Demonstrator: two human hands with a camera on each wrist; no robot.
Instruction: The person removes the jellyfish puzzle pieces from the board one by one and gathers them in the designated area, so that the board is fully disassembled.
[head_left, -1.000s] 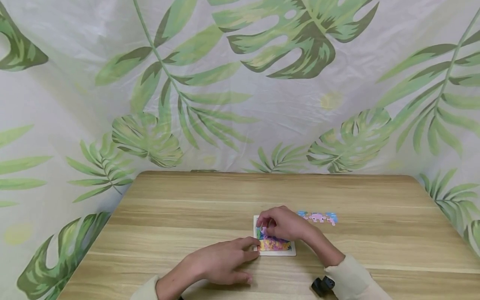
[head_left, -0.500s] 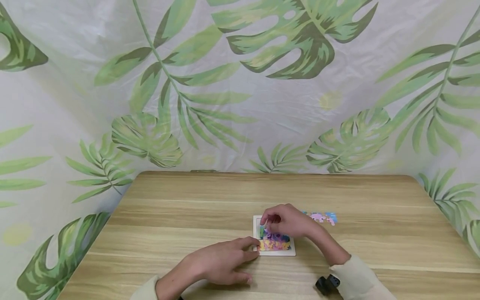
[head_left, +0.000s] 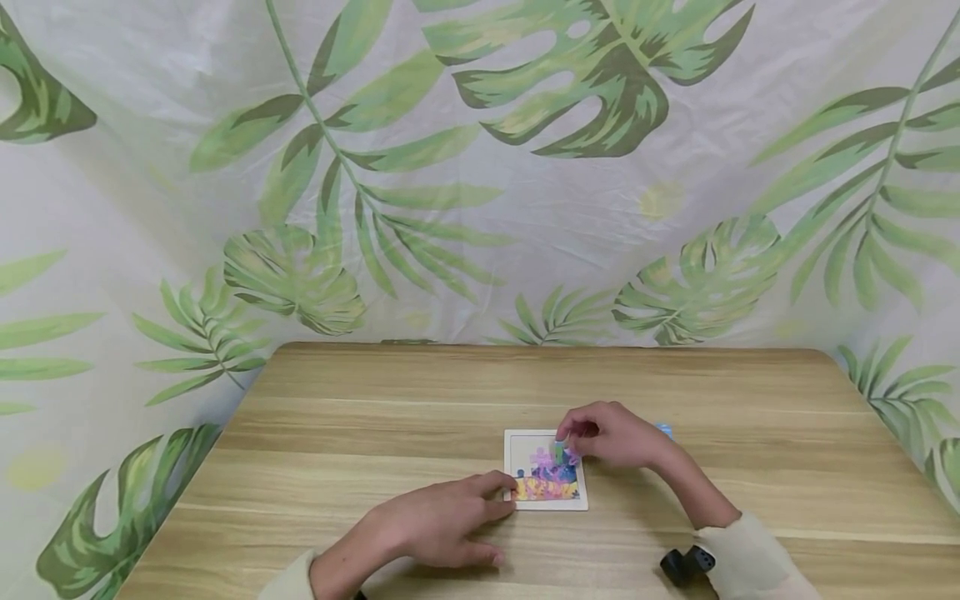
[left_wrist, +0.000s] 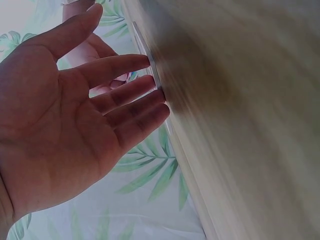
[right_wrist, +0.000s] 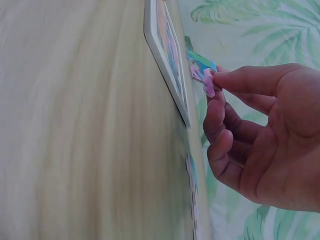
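A square jigsaw tray with a white border lies on the table, its lower part filled with yellow, pink and dark blue pieces. At its upper left, bare backing shows. My right hand is over the tray's right side, pinching a green, blue and pink jigsaw piece between thumb and fingertip. In the right wrist view that piece is held up clear of the tray. My left hand rests at the tray's lower left corner, fingers extended and fingertips at its edge.
Loose jigsaw pieces lie to the tray's right, mostly hidden behind my right hand. The wooden table meets a leaf-print cloth at the back. A black device sits at my right cuff.
My right hand has moved rightward from the tray's left side with the jigsaw piece, uncovering the tray's upper left. It now hides most of the loose pieces. My left hand has stayed in place.
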